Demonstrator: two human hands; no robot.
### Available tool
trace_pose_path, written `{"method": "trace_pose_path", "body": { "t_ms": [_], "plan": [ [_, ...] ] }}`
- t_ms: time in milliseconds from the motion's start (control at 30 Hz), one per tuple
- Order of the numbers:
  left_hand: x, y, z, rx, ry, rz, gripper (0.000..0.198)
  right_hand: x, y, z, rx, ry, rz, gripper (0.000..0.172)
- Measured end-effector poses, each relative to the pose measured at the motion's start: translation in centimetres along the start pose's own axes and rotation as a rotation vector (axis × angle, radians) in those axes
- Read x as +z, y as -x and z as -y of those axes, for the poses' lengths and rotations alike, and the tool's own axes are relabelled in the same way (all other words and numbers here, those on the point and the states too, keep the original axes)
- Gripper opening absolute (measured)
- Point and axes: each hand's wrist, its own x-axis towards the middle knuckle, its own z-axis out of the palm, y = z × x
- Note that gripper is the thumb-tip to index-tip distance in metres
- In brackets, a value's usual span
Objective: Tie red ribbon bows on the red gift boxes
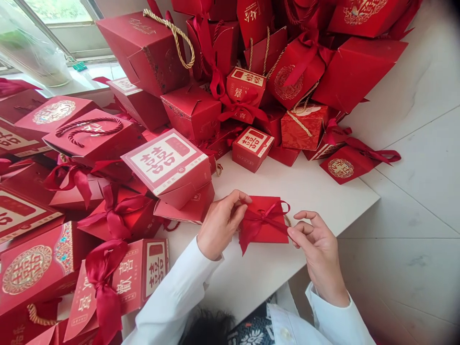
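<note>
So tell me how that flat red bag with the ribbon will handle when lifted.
The flat red bag is probably light, since the left hand pinches it with only its fingertips. Being thin folded paper, it likely bends easily. Its shiny ribbon may slip and slide loose if tugged.

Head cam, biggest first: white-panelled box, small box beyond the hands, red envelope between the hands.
The white-panelled double-happiness box looks largest. The red envelope and the small double-happiness box look about alike, so no ranking between them.
</note>
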Motion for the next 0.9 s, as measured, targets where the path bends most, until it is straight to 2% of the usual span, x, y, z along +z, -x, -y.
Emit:
{"method": "trace_pose_path", "body": {
  "t_ms": [167,367,633,900],
  "plan": [
    [-0.02,-0.06,-0.22,0.035,0.002,0.011,0.016,-0.36,0.0,-0.09,0.011,0.044,0.0,0.021],
    [-0.26,-0.21,-0.38,0.057,-0.008,0.015,0.016,-0.98,-0.2,-0.29,0.032,0.124,0.101,0.021],
    [-0.48,-0.42,-0.21,-0.03,0.078,0.028,0.022,-0.98,-0.21,-0.38,0.043,0.06,0.08,0.023],
    [-0.51,-0.57,-0.08,-0.037,0.107,0.045,0.02,-0.85,-0.29,-0.45,0.046,0.036,0.075,0.023]
  ]
}}
